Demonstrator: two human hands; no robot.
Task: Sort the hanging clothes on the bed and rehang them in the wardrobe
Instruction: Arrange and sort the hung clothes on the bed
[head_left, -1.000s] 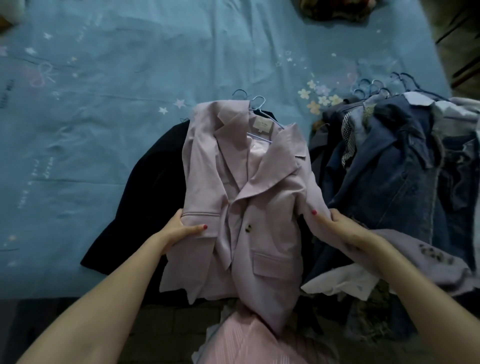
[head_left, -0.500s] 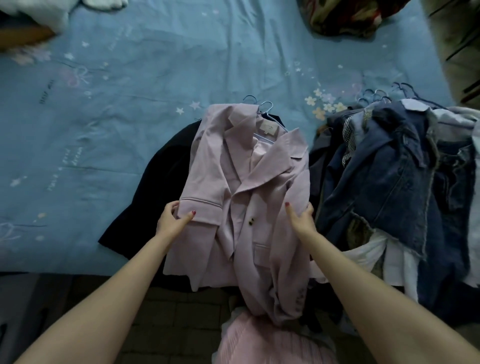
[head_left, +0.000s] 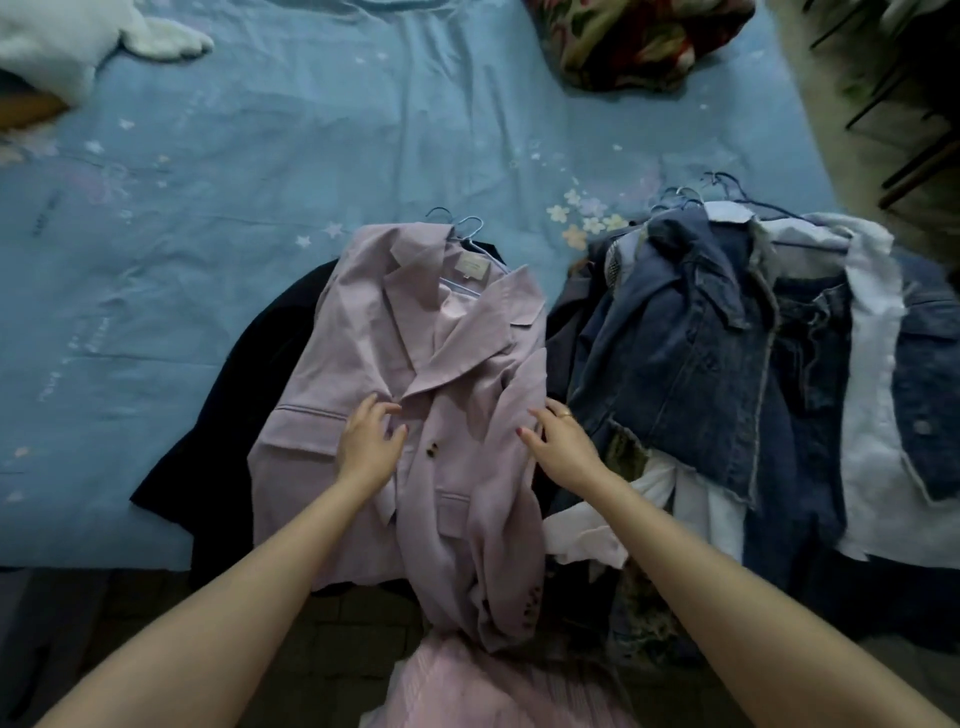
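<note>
Both hands lie flat with relaxed fingers on the lilac blazer (head_left: 447, 395): left hand (head_left: 370, 447) on its front panel, right hand (head_left: 563, 447) on its folded sleeve. The blazer, on a hanger, lies over a dark garment (head_left: 249, 395) on the bed (head_left: 260, 182), beside a denim pile (head_left: 727, 364).

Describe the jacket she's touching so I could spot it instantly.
On the blue bed sheet, look at the left of two clothes piles, lying over a black garment. The pink blazer is under both the left hand and right hand; the pile beside it is mostly denim.
</note>
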